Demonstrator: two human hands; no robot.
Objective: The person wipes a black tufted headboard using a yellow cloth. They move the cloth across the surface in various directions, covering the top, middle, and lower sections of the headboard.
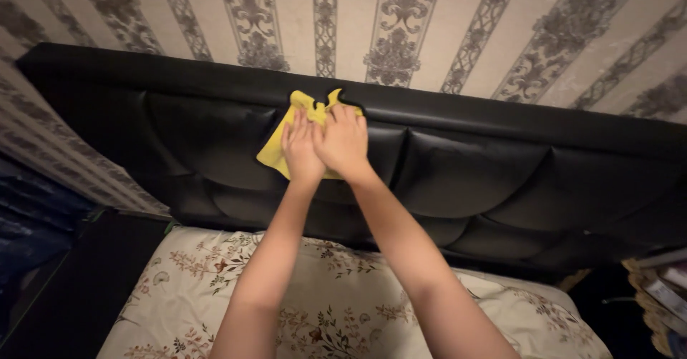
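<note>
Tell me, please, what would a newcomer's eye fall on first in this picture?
The bright yellow cloth, pressed flat against the black padded headboard by the left hand and right hand side by side. Behind rises striped ornamental wallpaper; below lies a floral pillow.

Two bare forearms rise from the lower edge of the view, uncovered from elbow to wrist, with no sleeve showing anywhere below the hands. The left hand [300, 148] and the right hand [345, 141] wear no gloves, and no rings, watch or bracelet can be made out. Fingernails look short and unpainted, though soft focus blurs finer detail.
</note>
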